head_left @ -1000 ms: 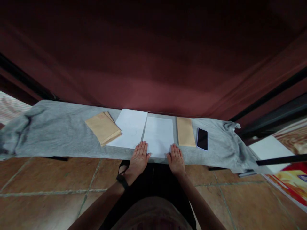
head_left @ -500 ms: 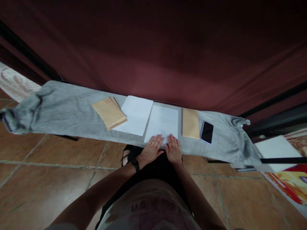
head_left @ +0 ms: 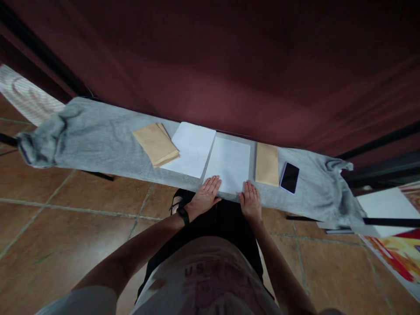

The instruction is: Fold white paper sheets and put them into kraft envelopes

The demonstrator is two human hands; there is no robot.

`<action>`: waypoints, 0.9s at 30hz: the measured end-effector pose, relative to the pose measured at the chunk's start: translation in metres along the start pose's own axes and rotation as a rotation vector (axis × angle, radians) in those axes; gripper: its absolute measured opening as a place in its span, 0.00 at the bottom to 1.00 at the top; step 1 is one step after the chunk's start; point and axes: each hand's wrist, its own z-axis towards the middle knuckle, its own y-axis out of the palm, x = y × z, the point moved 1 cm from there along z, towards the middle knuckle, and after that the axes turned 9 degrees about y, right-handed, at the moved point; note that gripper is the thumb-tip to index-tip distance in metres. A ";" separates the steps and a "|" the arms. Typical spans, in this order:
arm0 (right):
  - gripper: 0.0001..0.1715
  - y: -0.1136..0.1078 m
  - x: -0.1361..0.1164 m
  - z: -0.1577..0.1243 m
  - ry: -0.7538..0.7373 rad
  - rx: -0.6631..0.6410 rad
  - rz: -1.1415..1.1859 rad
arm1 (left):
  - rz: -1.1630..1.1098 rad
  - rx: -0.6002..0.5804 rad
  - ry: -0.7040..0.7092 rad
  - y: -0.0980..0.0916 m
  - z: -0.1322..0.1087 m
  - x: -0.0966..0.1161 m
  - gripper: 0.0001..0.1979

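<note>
A white sheet of paper (head_left: pixel 229 162) lies on a narrow surface covered with grey cloth (head_left: pixel 98 140). My left hand (head_left: pixel 204 197) lies flat with fingers stretched out at the sheet's near left corner. My right hand (head_left: pixel 251 202) lies flat, fingers together, at its near right corner. Neither hand holds anything. A black band is on my left wrist.
A second white sheet (head_left: pixel 192 148) lies left of the first, with a stack of brown envelopes (head_left: pixel 155 143) beside it. To the right lie one brown envelope (head_left: pixel 267 163) and a dark phone (head_left: pixel 289 177). A maroon curtain (head_left: pixel 229 65) hangs behind. The floor is tiled.
My hands drew together at the sheet's near edge, then spread apart again to its two corners. The camera view has shifted and tilted a little.
</note>
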 end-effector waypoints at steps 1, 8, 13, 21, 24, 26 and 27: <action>0.34 -0.001 0.000 0.000 0.009 0.002 0.009 | 0.000 -0.002 -0.003 0.000 0.000 0.000 0.37; 0.33 0.000 -0.034 0.013 -0.022 -0.034 0.108 | -0.032 0.050 -0.025 -0.001 0.017 0.011 0.31; 0.32 0.006 -0.060 0.025 -0.099 -0.132 0.093 | -0.062 0.049 -0.047 0.006 0.029 0.011 0.29; 0.33 0.004 -0.030 0.023 0.000 -0.059 -0.001 | -0.043 0.081 -0.161 0.002 0.017 -0.014 0.31; 0.34 0.001 -0.016 0.019 0.035 -0.043 -0.016 | -0.025 0.072 -0.189 -0.002 0.012 -0.020 0.31; 0.33 -0.001 -0.010 0.017 0.054 -0.034 -0.011 | -0.021 0.074 -0.205 -0.005 0.011 -0.021 0.31; 0.33 -0.001 -0.009 0.016 0.065 -0.029 -0.005 | -0.019 0.081 -0.216 -0.006 0.012 -0.021 0.30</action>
